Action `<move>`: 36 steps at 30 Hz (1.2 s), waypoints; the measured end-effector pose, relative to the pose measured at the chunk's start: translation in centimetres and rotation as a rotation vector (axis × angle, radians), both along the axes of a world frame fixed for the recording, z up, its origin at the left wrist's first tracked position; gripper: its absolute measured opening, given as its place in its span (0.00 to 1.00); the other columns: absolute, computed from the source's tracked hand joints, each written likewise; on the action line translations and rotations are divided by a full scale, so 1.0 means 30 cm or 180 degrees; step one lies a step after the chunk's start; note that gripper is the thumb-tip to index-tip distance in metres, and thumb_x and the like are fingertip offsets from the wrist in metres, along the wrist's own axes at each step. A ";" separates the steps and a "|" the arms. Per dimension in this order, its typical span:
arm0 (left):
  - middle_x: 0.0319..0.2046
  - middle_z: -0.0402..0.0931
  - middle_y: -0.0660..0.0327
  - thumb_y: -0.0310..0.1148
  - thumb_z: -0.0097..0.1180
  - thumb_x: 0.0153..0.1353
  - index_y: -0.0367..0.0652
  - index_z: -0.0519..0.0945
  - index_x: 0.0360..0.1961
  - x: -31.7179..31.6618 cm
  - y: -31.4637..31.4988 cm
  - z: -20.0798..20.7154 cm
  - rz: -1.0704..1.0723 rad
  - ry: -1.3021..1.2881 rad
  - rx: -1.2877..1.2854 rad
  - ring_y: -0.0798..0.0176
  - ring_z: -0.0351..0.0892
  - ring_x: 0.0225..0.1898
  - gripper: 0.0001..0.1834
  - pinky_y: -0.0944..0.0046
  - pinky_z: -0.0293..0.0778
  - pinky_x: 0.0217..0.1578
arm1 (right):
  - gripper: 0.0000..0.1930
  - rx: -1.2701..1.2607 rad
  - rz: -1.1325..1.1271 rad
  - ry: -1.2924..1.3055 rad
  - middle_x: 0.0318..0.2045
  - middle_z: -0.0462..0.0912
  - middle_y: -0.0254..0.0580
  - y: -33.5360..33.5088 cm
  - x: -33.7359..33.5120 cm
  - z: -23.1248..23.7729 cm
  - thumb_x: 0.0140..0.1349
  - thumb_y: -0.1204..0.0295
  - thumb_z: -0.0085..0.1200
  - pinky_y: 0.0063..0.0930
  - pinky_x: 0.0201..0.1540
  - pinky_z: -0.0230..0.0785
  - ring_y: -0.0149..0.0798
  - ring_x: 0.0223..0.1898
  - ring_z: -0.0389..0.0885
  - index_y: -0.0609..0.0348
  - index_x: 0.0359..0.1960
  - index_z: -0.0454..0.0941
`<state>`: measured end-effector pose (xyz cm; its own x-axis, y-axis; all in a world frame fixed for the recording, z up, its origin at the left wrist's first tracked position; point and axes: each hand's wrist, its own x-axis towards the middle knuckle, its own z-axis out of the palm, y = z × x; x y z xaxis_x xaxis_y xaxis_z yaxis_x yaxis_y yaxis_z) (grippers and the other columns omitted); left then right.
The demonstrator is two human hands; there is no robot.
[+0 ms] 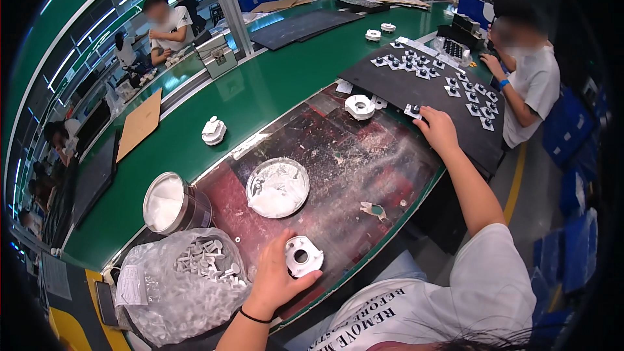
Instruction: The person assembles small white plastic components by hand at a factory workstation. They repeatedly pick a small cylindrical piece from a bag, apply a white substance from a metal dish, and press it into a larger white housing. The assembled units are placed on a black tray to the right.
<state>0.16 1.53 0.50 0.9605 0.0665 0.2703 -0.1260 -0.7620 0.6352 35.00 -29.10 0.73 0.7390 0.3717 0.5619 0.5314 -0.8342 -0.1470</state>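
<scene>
My left hand [276, 276] is closed around a white round plastic housing [303, 257] with a dark hole in its middle, held low over the near edge of the work mat. Stretched out to the right, my right hand [438, 129] has its fingertips on a small white square plate with a black part on top [414, 111], at the near left corner of a black board [448, 123]. Several more such plates stand in groups on that board. Another white housing [359, 107] sits just left of the board. A round lid with white paste [278, 188] lies between my hands.
An open tin of white paste [170, 203] and a clear bag of white plastic pins [188, 279] stand at the left. White housings [213, 131] rest on the green bench [266, 84]. A co-worker [523, 71] sits at the right, beyond the black board.
</scene>
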 end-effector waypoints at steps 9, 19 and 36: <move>0.52 0.67 0.44 0.42 0.71 0.38 0.32 0.55 0.61 -0.016 0.012 0.010 0.0066 0.0081 -0.0131 0.41 0.67 0.52 0.52 0.51 0.63 0.55 | 0.07 0.1833 0.2116 0.2174 0.31 0.78 0.34 0.265 -0.396 0.068 0.57 0.73 0.57 0.25 0.38 0.67 0.29 0.34 0.76 0.60 0.36 0.77; 0.53 0.68 0.44 0.47 0.75 0.36 0.33 0.49 0.63 -0.029 0.013 -0.017 0.0154 0.0120 -0.0219 0.43 0.66 0.56 0.60 0.50 0.59 0.58 | 0.15 0.1839 0.3246 0.5709 0.30 0.79 0.34 0.534 -0.628 0.012 0.61 0.75 0.55 0.17 0.39 0.66 0.22 0.34 0.74 0.63 0.46 0.65; 0.53 0.63 0.44 0.39 0.73 0.38 0.42 0.46 0.67 -0.028 0.000 -0.049 0.0171 -0.0168 -0.0347 0.40 0.64 0.54 0.59 0.48 0.62 0.55 | 0.15 0.1335 0.2880 0.5474 0.25 0.72 0.27 0.565 -0.638 0.032 0.58 0.80 0.57 0.14 0.34 0.64 0.18 0.29 0.69 0.54 0.38 0.61</move>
